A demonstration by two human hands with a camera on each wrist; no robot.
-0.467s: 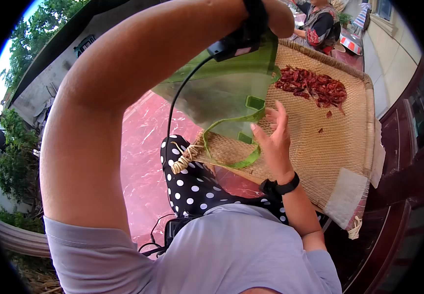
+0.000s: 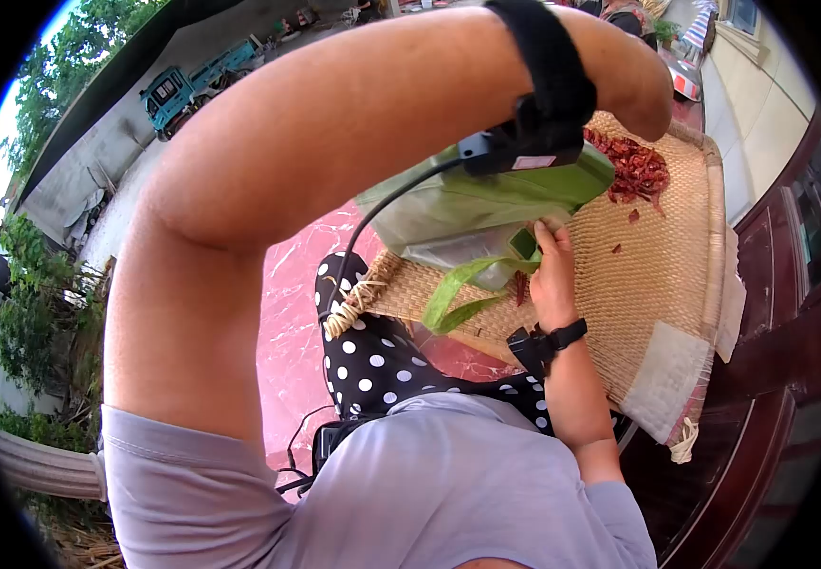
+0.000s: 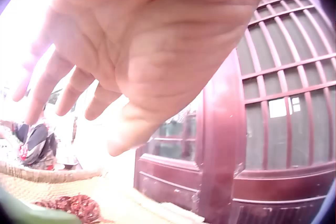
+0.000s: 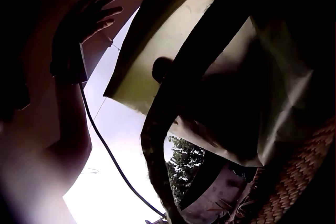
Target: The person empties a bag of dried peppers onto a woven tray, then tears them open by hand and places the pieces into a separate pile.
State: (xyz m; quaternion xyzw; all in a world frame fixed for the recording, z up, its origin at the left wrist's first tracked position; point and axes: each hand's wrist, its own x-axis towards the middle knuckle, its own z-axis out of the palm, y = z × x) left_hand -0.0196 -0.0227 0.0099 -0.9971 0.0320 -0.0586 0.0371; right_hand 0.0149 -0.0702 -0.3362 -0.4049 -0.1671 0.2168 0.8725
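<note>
A green, see-through bag (image 2: 472, 213) with green strap handles (image 2: 458, 289) lies tilted over the woven tray (image 2: 657, 256). My right hand (image 2: 554, 275) pinches the bag by the handle's base at its near edge. My left arm arches above the bag, and my left hand (image 2: 633, 81) is bent at the wrist. In the left wrist view its palm (image 3: 157, 40) holds nothing and the fingers (image 3: 79, 85) are fairly straight and spread. Dried red chilies (image 2: 640, 175) lie heaped on the tray, partly hidden by the bag. A few more (image 2: 521, 289) show beside my right hand.
The tray rests by my knees, with a pale patch (image 2: 671, 379) at its near right corner. A cable (image 2: 358, 228) hangs from my left wrist camera. Dark red doors (image 2: 809, 275) stand to the right. Another person (image 3: 37, 145) is beyond the tray.
My left arm has moved right and lower. The bag has shifted right, covering part of the chilies. My right hand has gone from spread fingers to pinching the bag's handle base.
</note>
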